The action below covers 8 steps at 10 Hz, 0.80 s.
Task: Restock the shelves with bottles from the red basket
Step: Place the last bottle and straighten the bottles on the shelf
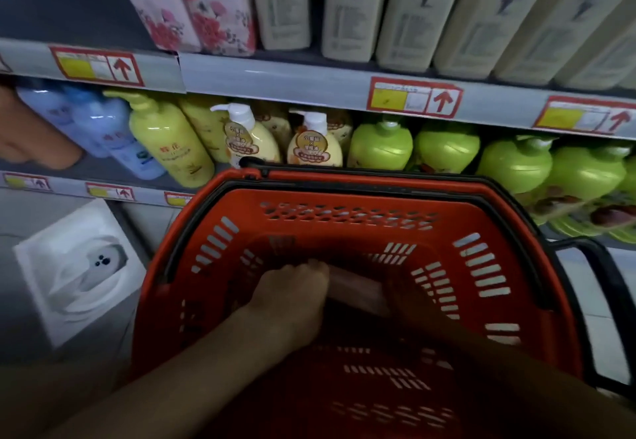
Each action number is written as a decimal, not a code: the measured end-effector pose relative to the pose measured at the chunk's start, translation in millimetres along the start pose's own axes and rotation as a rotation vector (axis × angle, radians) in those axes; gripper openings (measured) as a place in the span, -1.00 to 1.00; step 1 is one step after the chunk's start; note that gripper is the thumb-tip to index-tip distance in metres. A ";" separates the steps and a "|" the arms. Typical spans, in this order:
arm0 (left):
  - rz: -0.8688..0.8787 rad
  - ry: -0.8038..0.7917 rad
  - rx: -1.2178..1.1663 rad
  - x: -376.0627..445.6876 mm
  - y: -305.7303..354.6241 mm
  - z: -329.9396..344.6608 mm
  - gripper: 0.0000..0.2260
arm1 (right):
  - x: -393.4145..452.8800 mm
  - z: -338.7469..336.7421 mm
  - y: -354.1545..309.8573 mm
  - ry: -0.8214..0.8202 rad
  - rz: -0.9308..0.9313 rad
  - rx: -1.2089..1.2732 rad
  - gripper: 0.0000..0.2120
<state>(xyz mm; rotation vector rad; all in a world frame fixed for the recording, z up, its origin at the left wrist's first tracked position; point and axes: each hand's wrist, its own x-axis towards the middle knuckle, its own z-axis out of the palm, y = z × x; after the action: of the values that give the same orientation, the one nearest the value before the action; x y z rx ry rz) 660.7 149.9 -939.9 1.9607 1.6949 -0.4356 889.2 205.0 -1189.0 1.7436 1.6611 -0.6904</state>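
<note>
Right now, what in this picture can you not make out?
- Pale object in the red basket: blurred, half covered by both hands.
- Right hand: dark, fingers unclear.
- Left hand: fingers hidden behind its back.
- Price tags: too blurred to read.

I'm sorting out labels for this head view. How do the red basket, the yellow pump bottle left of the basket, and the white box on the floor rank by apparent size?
1. red basket, by far the largest, though nearest the camera.
2. white box.
3. yellow pump bottle, close to the box, so unsure.

Red basket [481, 194], green bottles [447, 146]
</note>
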 end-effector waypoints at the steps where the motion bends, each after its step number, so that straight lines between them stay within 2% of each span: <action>1: 0.030 -0.027 0.003 2.5 4.9 12.4 -0.48 | -57.1 -20.3 1.0 0.214 -0.297 -0.084 -0.49; 2: 0.072 -0.043 0.013 7.8 8.8 13.9 -0.52 | -101.7 -74.6 -14.6 0.234 -0.354 -0.007 -0.49; 3: 0.150 -0.065 -0.018 13.2 19.0 7.5 -0.42 | -150.7 -135.8 -39.8 0.199 -0.296 0.059 -0.62; 4: 0.207 0.003 -0.176 16.5 32.6 -1.0 -0.10 | -179.8 -189.9 -43.5 0.020 -0.193 0.269 -0.70; 5: 0.288 0.209 -0.467 13.3 39.3 -6.9 0.11 | -220.5 -226.6 -12.1 -0.264 -0.075 0.641 -0.76; 6: 0.383 0.366 -0.638 0.5 45.8 -10.0 0.13 | -265.1 -246.4 9.7 -0.350 -0.021 0.826 -0.60; 7: 0.444 0.597 -0.776 -7.0 56.5 -25.1 -0.12 | -303.2 -262.0 18.3 -0.382 -0.081 0.898 -0.44; 8: 0.397 0.662 -1.051 -9.5 62.1 -57.3 -0.36 | -324.2 -274.3 36.5 -0.316 -0.161 1.122 -0.24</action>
<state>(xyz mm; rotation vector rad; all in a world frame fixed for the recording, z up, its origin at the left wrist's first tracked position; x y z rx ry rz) 715.2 168.8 -877.4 1.5590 1.3186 1.1344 889.8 191.6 -762.9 1.9952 1.2342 -2.1363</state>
